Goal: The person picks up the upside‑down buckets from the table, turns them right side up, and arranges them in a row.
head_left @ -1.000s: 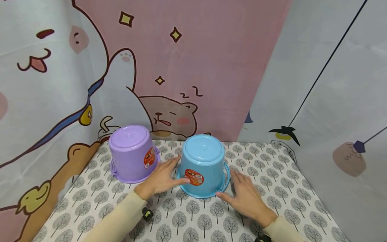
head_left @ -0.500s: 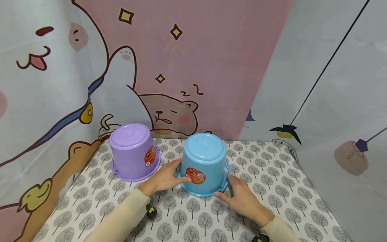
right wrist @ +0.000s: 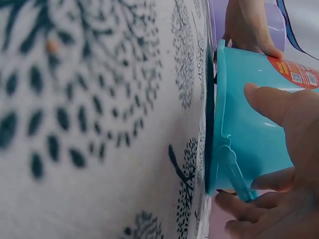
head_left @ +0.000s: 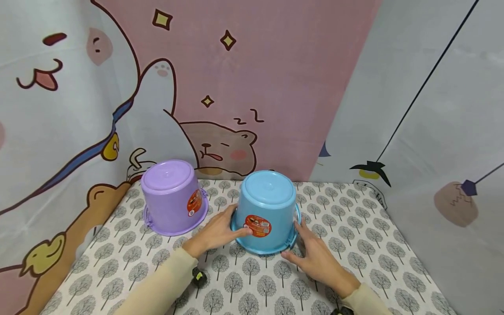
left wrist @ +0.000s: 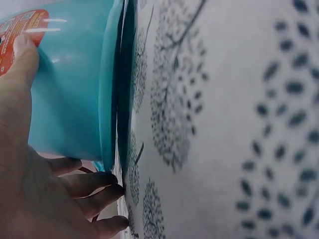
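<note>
A light blue plastic bucket (head_left: 271, 210) stands upside down on the cloth, its red oval sticker (head_left: 257, 226) facing forward. My left hand (head_left: 216, 234) lies along its left side. The thumb touches the wall by the sticker, and fairly straight fingers reach around near the rim, as the left wrist view shows. On the other side is my right hand (head_left: 320, 260), by the bucket's blue handle (right wrist: 237, 174). Its fingers reach around the handle, while its thumb extends near the front rim; whether that thumb touches the wall I cannot tell.
An upside-down purple bucket (head_left: 171, 199) with a red sticker stands to the left, near the back. The table is covered with a tree-print cloth (head_left: 252, 288). Behind it hangs a pink and white cartoon curtain (head_left: 283, 87).
The blue bucket has turned slightly, its sticker shifting to the right, and has moved a little rightward. My right fingers have come closer to the handle. The purple bucket stays in place.
</note>
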Motion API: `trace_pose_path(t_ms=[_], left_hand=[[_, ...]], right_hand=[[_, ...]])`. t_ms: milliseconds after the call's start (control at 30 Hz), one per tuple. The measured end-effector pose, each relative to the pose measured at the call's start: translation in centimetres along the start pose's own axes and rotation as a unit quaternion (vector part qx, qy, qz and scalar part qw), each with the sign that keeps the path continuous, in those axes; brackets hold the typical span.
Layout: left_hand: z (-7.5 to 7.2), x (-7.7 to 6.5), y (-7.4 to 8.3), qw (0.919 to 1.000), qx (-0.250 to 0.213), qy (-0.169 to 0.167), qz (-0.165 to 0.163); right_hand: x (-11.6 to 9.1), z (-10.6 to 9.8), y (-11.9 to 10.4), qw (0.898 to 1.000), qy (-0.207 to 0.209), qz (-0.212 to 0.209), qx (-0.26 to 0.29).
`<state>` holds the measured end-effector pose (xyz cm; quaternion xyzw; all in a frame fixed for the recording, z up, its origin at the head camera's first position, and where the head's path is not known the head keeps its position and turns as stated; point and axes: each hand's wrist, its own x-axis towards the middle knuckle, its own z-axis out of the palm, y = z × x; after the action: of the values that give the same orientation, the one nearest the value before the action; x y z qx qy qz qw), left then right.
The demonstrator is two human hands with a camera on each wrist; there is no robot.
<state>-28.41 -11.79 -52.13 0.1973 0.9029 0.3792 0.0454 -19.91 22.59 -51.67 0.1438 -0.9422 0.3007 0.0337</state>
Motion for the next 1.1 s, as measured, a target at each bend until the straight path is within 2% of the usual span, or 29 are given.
trace_pose_path(t_ms=[333, 600, 1100], left_hand=[[0.1, -0.2, 0.8, 0.9989, -0.026, 0.023, -0.03], [-0.1, -0.4, 1.7, 0.997, -0.047, 0.025, -0.056], [-0.5, -1.2, 2.7, 0.9929, -0.104, 0.033, -0.047]], right_hand=[[0.0, 0.0, -0.1, 0.999, 0.032, -0.044, 0.003], [0.0, 0.0, -0.3, 0.995, 0.068, -0.077, -0.007], [-0.1, -0.4, -0.5, 0.981, 0.15, -0.121, -0.001]])
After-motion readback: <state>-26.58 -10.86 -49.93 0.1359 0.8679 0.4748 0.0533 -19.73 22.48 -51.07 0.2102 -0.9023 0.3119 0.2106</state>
